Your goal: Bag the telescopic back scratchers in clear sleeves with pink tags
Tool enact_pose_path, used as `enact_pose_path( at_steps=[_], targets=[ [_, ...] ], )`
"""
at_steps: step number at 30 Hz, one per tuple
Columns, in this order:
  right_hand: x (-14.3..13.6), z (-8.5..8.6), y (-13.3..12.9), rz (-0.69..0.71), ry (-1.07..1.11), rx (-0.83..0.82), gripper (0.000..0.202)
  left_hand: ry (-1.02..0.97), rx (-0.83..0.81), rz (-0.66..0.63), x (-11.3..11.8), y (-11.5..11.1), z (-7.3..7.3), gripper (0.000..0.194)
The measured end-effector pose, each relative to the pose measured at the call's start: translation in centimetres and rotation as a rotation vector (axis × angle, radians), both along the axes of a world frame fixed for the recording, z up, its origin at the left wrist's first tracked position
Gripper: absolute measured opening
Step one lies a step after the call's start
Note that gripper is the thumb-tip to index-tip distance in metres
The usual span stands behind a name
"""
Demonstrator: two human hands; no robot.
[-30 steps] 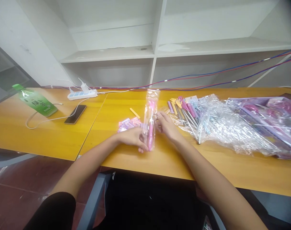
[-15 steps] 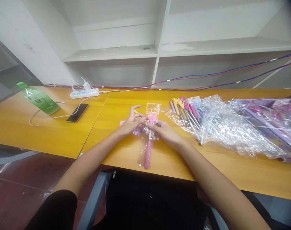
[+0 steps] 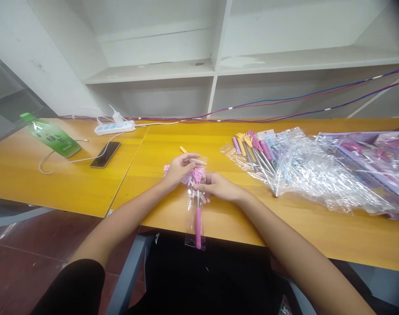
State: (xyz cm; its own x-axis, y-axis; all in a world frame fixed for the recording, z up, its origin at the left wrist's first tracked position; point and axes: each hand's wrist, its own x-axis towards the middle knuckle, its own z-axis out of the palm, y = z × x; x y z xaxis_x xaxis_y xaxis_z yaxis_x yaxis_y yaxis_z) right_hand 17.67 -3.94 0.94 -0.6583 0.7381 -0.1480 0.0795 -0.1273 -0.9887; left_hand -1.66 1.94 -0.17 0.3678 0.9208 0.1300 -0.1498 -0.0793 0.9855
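A pink back scratcher (image 3: 198, 227) with a metal shaft lies inside a clear plastic bag (image 3: 190, 205). Its claw head points away from me and its handle reaches over the table's front edge. My right hand (image 3: 219, 187) grips it through the plastic just below the claw, thumb on top. At the bag's far end, my left hand (image 3: 180, 169) has its thumb and fingers closed on the plastic. Partly hidden behind that hand lies a pink-purple card (image 3: 187, 178). Just beyond it a small yellow stick-like piece (image 3: 183, 149) shows.
Right of my hands, several yellow, pink and purple back scratchers (image 3: 252, 148) lie on plastic beside a heap of clear bags (image 3: 317, 175) and a purple package (image 3: 376, 153). To the left are a phone (image 3: 105, 154), a green bottle (image 3: 54, 138) and a power strip (image 3: 115, 127).
The bagged back scratcher has come towards me and slightly left, its handle now past the table edge. My left fingers, spread before, have lowered onto the bag's far end.
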Motion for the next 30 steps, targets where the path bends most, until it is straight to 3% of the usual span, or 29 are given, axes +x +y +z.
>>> enact_pose_path(
  at_steps=[8,14,18,30],
  targets=[
    [-0.4,0.3,-0.3,0.050,0.018,-0.030,0.044,-0.053,-0.021,0.140,0.3,-0.2,0.0,0.044],
    [-0.5,0.2,-0.6,0.064,0.031,-0.053,0.040,0.132,0.198,0.142,-0.1,-0.9,0.7,0.017],
    [-0.4,0.3,-0.6,0.075,0.011,-0.048,0.038,0.268,0.331,0.135,-0.4,-0.8,1.0,0.026],
    [-0.3,0.8,-0.5,0.056,0.003,-0.043,0.045,0.277,0.500,0.118,-0.1,-0.8,0.7,0.034]
  ],
)
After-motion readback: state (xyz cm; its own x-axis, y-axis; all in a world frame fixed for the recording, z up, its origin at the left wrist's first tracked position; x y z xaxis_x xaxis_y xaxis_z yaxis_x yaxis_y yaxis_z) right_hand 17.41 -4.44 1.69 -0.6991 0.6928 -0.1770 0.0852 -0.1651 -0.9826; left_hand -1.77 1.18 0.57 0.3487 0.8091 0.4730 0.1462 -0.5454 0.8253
